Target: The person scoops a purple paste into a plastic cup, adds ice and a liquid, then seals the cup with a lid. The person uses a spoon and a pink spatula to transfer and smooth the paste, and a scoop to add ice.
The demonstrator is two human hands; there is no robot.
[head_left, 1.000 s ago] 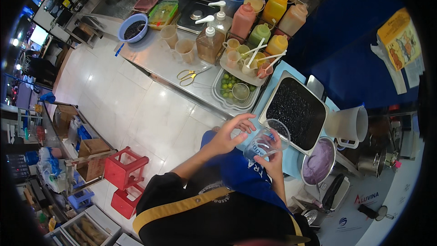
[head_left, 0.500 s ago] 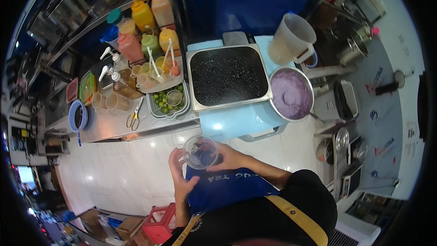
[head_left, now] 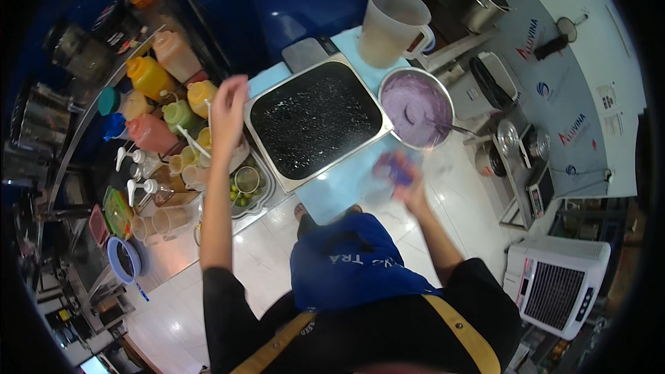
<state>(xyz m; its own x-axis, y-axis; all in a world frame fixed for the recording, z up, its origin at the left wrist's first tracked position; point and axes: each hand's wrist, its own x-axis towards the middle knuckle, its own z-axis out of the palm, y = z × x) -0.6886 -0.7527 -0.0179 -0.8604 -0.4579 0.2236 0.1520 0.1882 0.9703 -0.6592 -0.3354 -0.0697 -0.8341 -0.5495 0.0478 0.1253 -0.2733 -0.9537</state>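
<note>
My left hand (head_left: 228, 104) is raised between the squeeze bottles and the left rim of a steel pan (head_left: 296, 181). It looks loosely open, and nothing shows in it. Dark, glossy food (head_left: 315, 121) fills the pan. On the right, my right hand (head_left: 409, 183) is smeared by motion beside the pan's front right corner. A clear plastic cup (head_left: 379, 194), also blurred, appears to be in its grip. Just beyond that hand stands a metal bowl (head_left: 451, 100) of thick purple paste (head_left: 415, 107), with a utensil handle over its rim.
A cloudy pitcher (head_left: 391, 28) stands behind the bowl. Left of the pan are squeeze bottles (head_left: 149, 77), pump bottles (head_left: 166, 190), small measuring cups, and a basket of limes (head_left: 242, 201) with a strainer. A blue bowl (head_left: 125, 260) sits far left; a white air cooler (head_left: 557, 287) is at right.
My hands, both at the cup before, have parted. The left has moved up toward the bottles; the right has gone right with the cup toward the purple paste. The view has turned.
</note>
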